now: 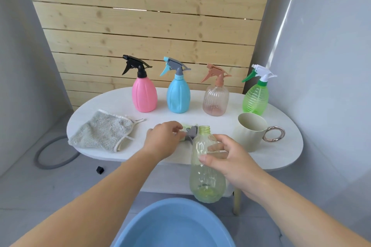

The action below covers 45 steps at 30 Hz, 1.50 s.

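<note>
Head view: the right hand [230, 158] comes in from the lower right, thumb and fingers curled round the middle of 1 clear yellowish bottle [202, 178], holding it upright with its neck uncapped. It hangs in front of the near edge of 1 white table [281, 146], close to the rim of 1 blue basin [174, 226] below. The left hand [160, 138], arm stretched from the lower left, rests on the table, fingers pinching 1 grey spray head [191, 132] lying just beside the held bottle's neck.

Behind stand 4 capped sprayers in a row: 1 pink sprayer [144, 94], 1 blue sprayer [178, 96], 1 clear pinkish sprayer [215, 99] and 1 green sprayer [255, 96]. 1 cream mug [249, 132] stands right of the hands, and 1 grey cloth [102, 130] lies to their left.
</note>
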Tool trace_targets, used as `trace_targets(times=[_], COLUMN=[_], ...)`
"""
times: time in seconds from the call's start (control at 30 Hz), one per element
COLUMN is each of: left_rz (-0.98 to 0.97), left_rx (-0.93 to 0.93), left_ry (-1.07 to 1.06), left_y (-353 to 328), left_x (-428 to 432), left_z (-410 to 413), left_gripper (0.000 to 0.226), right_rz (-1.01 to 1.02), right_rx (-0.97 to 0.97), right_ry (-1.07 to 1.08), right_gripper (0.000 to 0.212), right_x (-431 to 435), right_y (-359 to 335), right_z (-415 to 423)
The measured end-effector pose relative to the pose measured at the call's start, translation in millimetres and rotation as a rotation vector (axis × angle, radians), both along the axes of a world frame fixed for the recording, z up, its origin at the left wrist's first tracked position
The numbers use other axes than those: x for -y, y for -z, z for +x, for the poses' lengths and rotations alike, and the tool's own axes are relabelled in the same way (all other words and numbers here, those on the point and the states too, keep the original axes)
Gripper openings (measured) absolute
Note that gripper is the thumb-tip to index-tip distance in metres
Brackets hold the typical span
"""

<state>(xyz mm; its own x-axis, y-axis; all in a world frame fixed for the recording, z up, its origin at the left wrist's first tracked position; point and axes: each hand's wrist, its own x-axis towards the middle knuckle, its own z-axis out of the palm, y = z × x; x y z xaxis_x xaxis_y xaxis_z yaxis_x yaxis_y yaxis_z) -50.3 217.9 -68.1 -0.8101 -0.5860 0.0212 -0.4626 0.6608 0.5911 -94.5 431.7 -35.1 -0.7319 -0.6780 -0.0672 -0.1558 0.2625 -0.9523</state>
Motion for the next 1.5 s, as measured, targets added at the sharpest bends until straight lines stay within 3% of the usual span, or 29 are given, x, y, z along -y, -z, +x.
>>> trace_targets(times=[0.07, 0.13, 0.23, 0.3, 0.4, 0.5, 0.57, 0.63, 0.7, 0.73, 0.8, 0.87, 0.93, 1.07, 1.17, 1.33, 1.5], left_rz=[-0.072, -0.020, 0.505, 0.759, 0.762, 0.768, 0.762, 0.755, 0.734, 0.722, 0.715, 0.720, 0.721, 0.710, 0.706, 0.697, 0.665], left_rx=[-0.061, -0.225, -0.380, -0.269, -0.139, -0.244, -0.252, -0.241, -0.237, -0.229, -0.216, -0.216, -0.217, -0.210, -0.191, -0.157, -0.134], left_ry=[-0.008, -0.001, 0.135, 0.304, 0.430, 0.325, 0.302, 0.298, 0.289, 0.285, 0.278, 0.272, 0.273, 0.265, 0.256, 0.230, 0.229], left_y=[-5, -16, -46, -58, -52, -43, -40, -37, -34, -32, -29, -28, -29, -27, -25, -23, -23], left_x=[-2, -7, -26, -38, -52, -61, -63, -64, -65, -66, -70, -73, -76, -80, -82, -86, -79], left_z=[1, 6, 23, 38, 56, 62, 65, 70, 73, 74, 75, 77, 80, 85, 92, 109, 139], left_gripper=[0.032, 0.026, 0.024, 0.037, 0.055, 0.052, 0.050, 0.052, 0.053, 0.054, 0.059, 0.061, 0.057, 0.053, 0.053, 0.042, 0.053], right_rz=[-0.014, -0.032, -0.081, -0.163, -0.251, -0.209, -0.171, -0.104, 0.028, 0.125, 0.344, 0.424, 0.362, 0.357, 0.327, 0.132, 0.036], right_rx=[0.017, 0.025, 0.027, 0.072, 0.183, 0.227, 0.071, -0.312, -0.645, -0.712, -0.641, -0.448, -0.309, -0.268, -0.249, 0.173, 0.168], right_ry=[-0.008, -0.001, 0.015, 0.010, -0.006, -0.004, 0.107, 0.297, 0.502, 0.576, 0.637, 0.596, 0.532, 0.513, 0.480, 0.345, 0.183], right_gripper=[0.038, 0.040, 0.044, 0.048, 0.043, 0.021, 0.015, 0.012, 0.021, 0.029, 0.041, 0.045, 0.043, 0.046, 0.023, 0.017, 0.018], right_x=[1, 0, -2, -4, -5, -5, -9, -21, -35, -41, -52, -59, -63, -70, -73, -82, -93], right_y=[0, 1, -2, -6, -15, -20, -22, -25, -25, -22, -10, -2, 1, -1, -2, -14, -23], right_z=[-1, -3, -5, -5, 1, 3, -5, -26, -54, -70, -97, -107, -105, -100, -93, -69, -31])
